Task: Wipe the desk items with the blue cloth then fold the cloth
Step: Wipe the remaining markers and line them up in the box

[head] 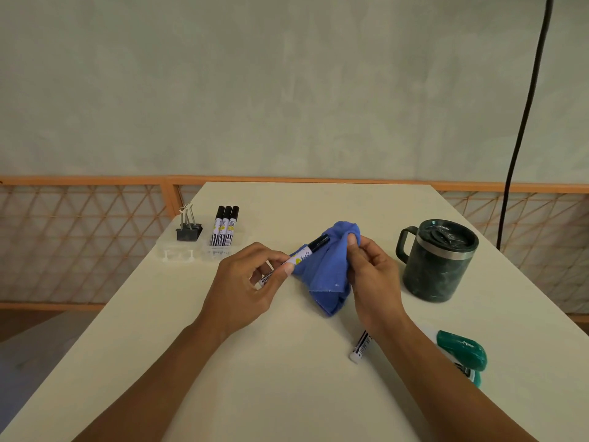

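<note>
My left hand (pixel 251 282) pinches a white marker with a black cap (pixel 306 252) by its lower barrel, the cap end pointing up to the right against the blue cloth (pixel 328 269). My right hand (pixel 369 269) grips the bunched cloth near its top, thumb pressed into the fabric, and the cloth's lower end hangs down to the table. Another marker (pixel 361 346) lies on the table, partly hidden under my right forearm.
On the white table (pixel 287 378), three markers (pixel 224 226) and black binder clips (pixel 188 228) stand in a clear tray (pixel 204 252) at the back left. A dark green lidded mug (pixel 438 261) stands right. A teal stapler-like item (pixel 465 350) lies near right. A black cable (pixel 522 122) hangs at the far right.
</note>
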### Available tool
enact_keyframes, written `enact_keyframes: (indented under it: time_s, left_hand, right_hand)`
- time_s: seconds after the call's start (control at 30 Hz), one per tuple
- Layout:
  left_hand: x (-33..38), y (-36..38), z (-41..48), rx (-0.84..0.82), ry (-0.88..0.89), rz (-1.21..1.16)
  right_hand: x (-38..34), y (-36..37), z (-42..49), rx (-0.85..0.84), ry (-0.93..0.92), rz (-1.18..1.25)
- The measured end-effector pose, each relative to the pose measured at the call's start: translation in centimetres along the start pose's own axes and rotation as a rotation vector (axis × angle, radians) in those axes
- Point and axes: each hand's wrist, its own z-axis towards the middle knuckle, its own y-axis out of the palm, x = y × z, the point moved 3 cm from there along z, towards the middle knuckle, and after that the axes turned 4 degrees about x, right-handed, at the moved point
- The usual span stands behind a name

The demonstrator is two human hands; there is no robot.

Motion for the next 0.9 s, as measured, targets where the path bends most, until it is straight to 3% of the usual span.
enact_keyframes:
  time_s: [0.2, 0.57, 0.9]
  left_hand:
    - [0.2, 0.5, -0.2, -0.029, -0.009, -0.013]
    - [0.6, 1.2, -0.4, -0.096, -0.023, -0.076]
    - [0.4, 0.5, -0.4, -0.011, -0.039, -0.034]
  right_hand:
    - [-0.3, 0.8, -0.9, -0.16, -0.034, -0.121]
    - [-0.9, 0.8, -0.5, -0.016, -0.153, -0.214]
    - [-0.1, 0.5, -0.2, -0.052, -0.017, -0.129]
